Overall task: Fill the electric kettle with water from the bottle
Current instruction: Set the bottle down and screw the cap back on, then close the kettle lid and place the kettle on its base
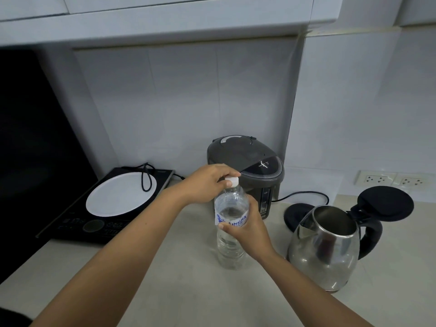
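Thermo pot (247, 166) behind bottle (231, 232)

The right hand (250, 228) covers the right side of the bottle (230, 234) and part of its label (232, 217), so the print reads only in part. The left hand (207, 185) hides the far side of the cap (232, 181), and whether the cap is loose cannot be told. Both forearms run off the bottom edge. The kettle (326, 246) blocks most of its base (296, 212) near the counter's (165, 279) right edge. The markings on the cooktop (99, 223) panel and the dispenser (247, 171) gauge are too small to read. A dark mass fills the left edge, unidentifiable.
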